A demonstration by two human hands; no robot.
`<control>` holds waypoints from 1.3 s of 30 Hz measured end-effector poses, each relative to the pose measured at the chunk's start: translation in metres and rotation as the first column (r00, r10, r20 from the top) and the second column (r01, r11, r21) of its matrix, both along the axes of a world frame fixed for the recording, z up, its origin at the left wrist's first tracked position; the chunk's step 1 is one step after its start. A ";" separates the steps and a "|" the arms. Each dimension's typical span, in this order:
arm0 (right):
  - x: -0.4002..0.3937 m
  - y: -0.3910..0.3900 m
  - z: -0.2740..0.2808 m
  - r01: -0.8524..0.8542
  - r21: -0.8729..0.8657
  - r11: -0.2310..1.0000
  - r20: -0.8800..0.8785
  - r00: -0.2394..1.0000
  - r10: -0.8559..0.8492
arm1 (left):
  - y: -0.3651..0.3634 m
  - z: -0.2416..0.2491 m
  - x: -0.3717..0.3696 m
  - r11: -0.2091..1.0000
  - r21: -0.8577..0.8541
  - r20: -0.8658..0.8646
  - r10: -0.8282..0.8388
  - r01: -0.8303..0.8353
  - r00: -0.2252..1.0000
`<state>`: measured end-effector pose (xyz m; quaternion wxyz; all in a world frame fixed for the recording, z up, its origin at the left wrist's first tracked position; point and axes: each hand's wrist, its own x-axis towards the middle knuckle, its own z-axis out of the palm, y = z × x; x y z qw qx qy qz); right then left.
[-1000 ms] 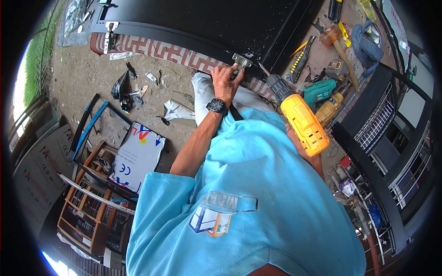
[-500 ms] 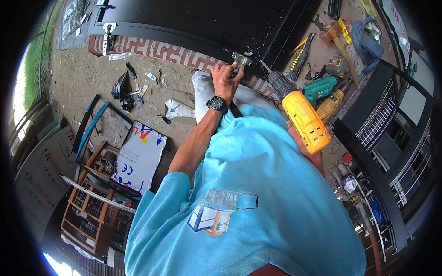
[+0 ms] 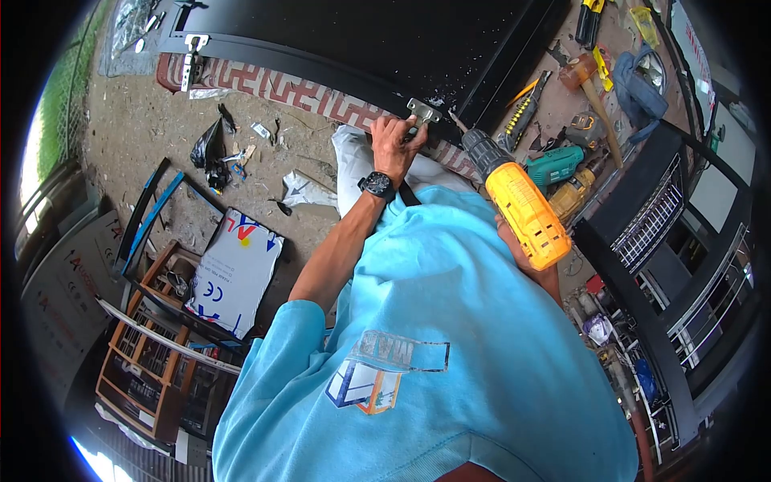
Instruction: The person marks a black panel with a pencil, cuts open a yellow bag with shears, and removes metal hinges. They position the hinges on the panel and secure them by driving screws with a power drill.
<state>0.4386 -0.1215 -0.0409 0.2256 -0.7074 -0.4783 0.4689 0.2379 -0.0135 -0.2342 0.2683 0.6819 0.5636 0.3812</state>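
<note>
My left hand [image 3: 395,146], with a black watch on its wrist, grips a metal cabinet hinge [image 3: 424,110] between thumb and fingers at the near edge of a black framed panel [image 3: 345,40]. In my right hand [image 3: 512,241] is a yellow cordless drill [image 3: 526,210], which hides most of the fingers. The drill's bit points up and left, its tip close to the panel's edge just right of the hinge. A second hinge [image 3: 193,63] is fitted on the same edge, farther left. Pale shavings dot the panel near the held hinge.
A patterned cushioned surface [image 3: 273,95] lies under the panel. To the right are a utility knife [image 3: 526,111], a mallet [image 3: 593,92], a green power tool [image 3: 556,165] and a black metal frame [image 3: 675,185]. Scraps and a black plastic bag [image 3: 209,157] litter the ground at left.
The drill and my right hand have shifted slightly left and down. My left hand stays on the hinge, and the view has tilted a little.
</note>
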 end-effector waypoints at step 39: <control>-0.025 0.100 0.003 -0.386 -0.022 0.922 0.135 0.913 0.385 | 0.003 -0.005 -0.004 0.999 -0.014 0.092 -0.032 0.033 0.995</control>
